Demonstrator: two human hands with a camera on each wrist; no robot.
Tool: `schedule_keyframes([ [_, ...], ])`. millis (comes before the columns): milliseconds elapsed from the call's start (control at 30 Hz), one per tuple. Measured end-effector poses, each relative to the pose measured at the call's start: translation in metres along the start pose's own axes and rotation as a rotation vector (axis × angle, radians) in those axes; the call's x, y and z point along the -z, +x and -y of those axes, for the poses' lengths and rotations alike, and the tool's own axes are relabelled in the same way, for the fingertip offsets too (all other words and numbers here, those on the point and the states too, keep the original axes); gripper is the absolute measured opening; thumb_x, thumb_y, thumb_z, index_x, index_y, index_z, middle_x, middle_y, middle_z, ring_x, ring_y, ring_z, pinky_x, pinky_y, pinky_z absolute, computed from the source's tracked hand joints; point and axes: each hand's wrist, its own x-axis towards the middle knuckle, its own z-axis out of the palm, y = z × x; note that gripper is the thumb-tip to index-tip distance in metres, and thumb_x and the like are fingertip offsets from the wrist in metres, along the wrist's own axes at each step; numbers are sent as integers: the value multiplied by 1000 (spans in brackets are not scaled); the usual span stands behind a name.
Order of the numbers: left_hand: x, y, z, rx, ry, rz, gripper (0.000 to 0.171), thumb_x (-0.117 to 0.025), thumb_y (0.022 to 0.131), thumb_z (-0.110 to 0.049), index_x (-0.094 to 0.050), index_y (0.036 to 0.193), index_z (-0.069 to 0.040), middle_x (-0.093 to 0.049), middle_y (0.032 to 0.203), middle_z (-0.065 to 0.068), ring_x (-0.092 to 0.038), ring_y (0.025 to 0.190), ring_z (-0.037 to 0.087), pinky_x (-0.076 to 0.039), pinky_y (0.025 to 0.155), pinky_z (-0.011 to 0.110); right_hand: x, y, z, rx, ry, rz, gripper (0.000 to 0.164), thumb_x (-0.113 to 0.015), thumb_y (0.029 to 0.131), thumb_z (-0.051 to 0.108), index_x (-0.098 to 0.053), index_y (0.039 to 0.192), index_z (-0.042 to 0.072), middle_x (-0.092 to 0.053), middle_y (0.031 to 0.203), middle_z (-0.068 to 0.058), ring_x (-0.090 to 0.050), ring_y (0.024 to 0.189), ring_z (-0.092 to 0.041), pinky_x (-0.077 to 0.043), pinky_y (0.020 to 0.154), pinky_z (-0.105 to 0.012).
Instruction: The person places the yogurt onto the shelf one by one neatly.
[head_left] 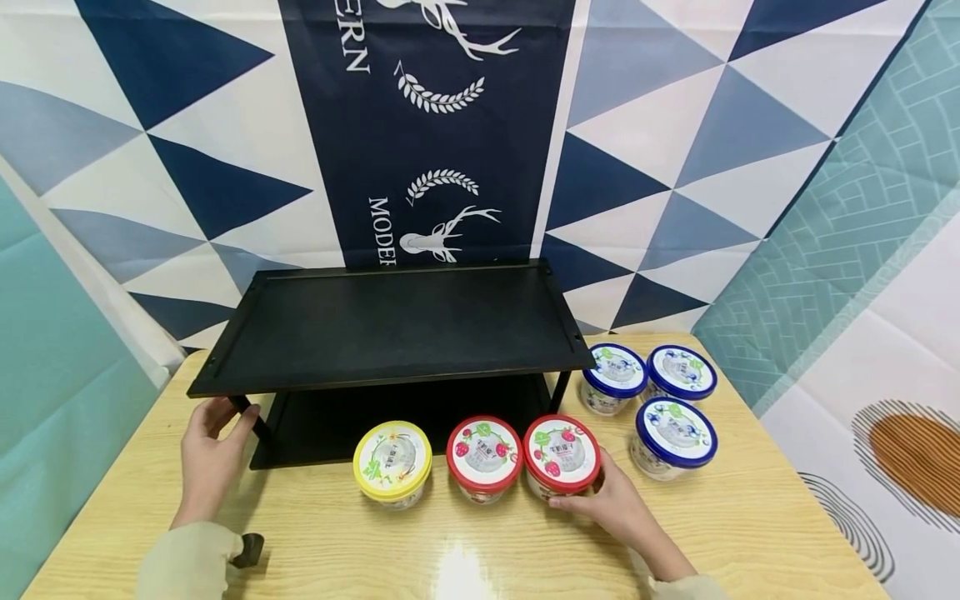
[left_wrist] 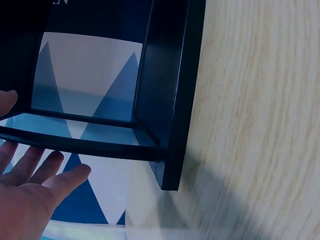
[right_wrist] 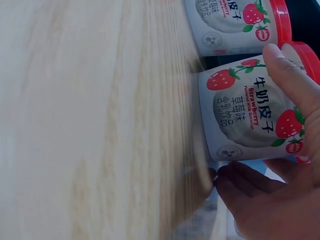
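A black two-tier shelf (head_left: 405,329) stands on the table, and my left hand (head_left: 213,454) is at its front left leg (left_wrist: 80,144). The thumb (left_wrist: 7,102) lies on one side of that leg and the fingers (left_wrist: 70,181) on the other. My right hand (head_left: 611,504) holds a red-lidded strawberry milk cup (head_left: 561,454), thumb on one side and fingers on the other. Touching or almost touching it is a second red-lidded strawberry cup (head_left: 484,457). A yellow-lidded cup (head_left: 392,462) stands to the left, before the shelf's lower tier (head_left: 330,425).
Three blue-lidded cups (head_left: 675,433) are grouped at the right of the wooden table (head_left: 360,550), beside the shelf. Patterned cloth (head_left: 442,133) hangs behind the table. A dark strap-like piece (head_left: 247,550) shows at the left sleeve.
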Motion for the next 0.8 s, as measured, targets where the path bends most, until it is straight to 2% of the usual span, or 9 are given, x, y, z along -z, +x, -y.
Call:
schedule_keyframes([
  [233, -3, 7, -1, 5, -72, 14, 29, -64, 89, -23, -52, 116, -26, -51, 100, -23, -48, 94, -11, -40, 77, -1, -3, 2, -1, 10, 11, -32, 99, -88, 61, 32, -34, 140, 6, -49, 136, -17, -46, 126, -32, -41, 106, -48],
  [333, -4, 9, 1, -9, -82, -4, 24, -63, 89, -18, -53, 109, -28, -50, 96, -23, -49, 91, -12, -40, 76, -1, -4, 4, -2, 11, 31, -34, 99, -88, 61, 30, -33, 140, 7, -48, 136, -17, -46, 126, -32, -40, 106, -49],
  [467, -6, 10, 4, -54, -81, -34, 24, -60, 89, -9, -55, 105, -26, -50, 91, -24, -50, 85, -16, -42, 75, -2, -6, 5, -2, 2, 92, -26, 100, -89, 60, 25, -32, 141, 8, -47, 138, -16, -44, 128, -32, -37, 108, -50],
  [567, -6, 11, 6, -74, -64, -52, 26, -58, 90, -6, -56, 110, -23, -49, 90, -25, -49, 83, -18, -41, 75, -3, -7, 5, -1, -13, 124, -21, 101, -89, 60, 22, -31, 141, 8, -46, 138, -16, -43, 128, -32, -36, 109, -52],
  [800, -5, 13, 5, -57, -29, -63, 29, -56, 92, -7, -57, 120, -15, -48, 88, -27, -47, 80, -20, -42, 72, -3, -7, 5, 0, -19, 178, -15, 103, -89, 60, 18, -28, 142, 9, -42, 140, -15, -40, 129, -31, -33, 111, -51],
])
